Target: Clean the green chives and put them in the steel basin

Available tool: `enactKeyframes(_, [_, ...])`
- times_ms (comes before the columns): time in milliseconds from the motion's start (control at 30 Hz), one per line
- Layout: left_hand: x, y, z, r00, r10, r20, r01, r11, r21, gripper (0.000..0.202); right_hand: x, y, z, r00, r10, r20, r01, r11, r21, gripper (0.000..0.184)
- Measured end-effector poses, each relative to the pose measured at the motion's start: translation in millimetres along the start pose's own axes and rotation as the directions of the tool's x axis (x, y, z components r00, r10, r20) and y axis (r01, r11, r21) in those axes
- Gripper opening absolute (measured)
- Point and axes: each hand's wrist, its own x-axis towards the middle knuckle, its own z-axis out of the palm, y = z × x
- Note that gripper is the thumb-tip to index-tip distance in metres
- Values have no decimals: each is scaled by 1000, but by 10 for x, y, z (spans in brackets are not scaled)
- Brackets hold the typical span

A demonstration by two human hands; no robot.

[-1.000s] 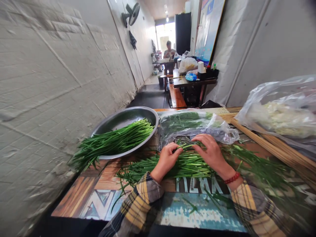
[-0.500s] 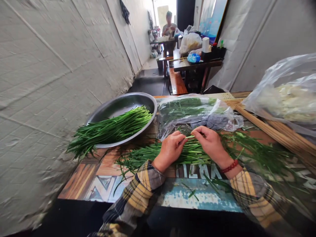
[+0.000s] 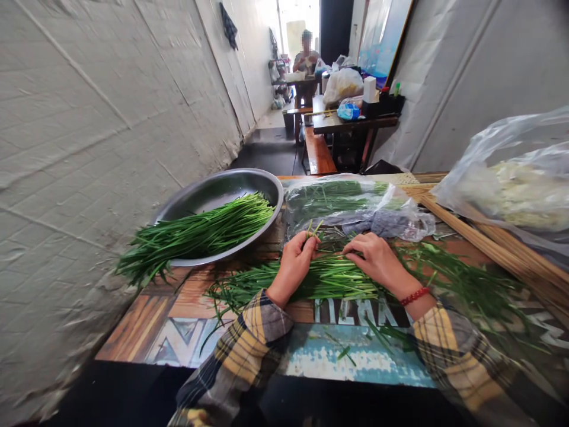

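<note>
Chive pile lies across the painted table, running left to right under both hands, cut ends toward the middle. Left hand sits on the pile's near-left part, thumb and fingers pinched shut on a few stalks whose ends stick up above the knuckles. Right hand rests palm-down on the pile just beside it, fingers curled onto the greens; whether it grips any cannot be told. Metal basin with sorted chives stands to the left, near the wall. Plastic bag of more greens lies just behind the hands.
</note>
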Motion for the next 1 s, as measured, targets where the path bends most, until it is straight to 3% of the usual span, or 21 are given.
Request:
enactKeyframes(100, [2,-19,7,998,-33,-46,32,999,-27,21,-10,16,11,1000,10,24,-9,999,-37,6])
enactKeyframes(233, [5,-35,8,996,-79,-31,77,994,-72,28,-19,25,46,999,18,27,-17,999,-46,9])
enactKeyframes(567, [-23,8,16,992,-108,63,114,988,-101,32,47,-179,38,951,131,-282,-50,959,277,24])
enactKeyframes(800, [-34,22,34,986,-56,159,59,998,-12,22,49,-336,-53,937,269,-223,-161,898,409,28])
enactKeyframes(900, [-28,16,33,986,-39,165,42,999,-12,25,50,-296,-26,929,319,-186,-200,858,473,32])
enactKeyframes(1000, [-16,-2,33,986,-35,161,35,999,1,26,44,-209,-3,898,376,-228,-215,829,517,33])
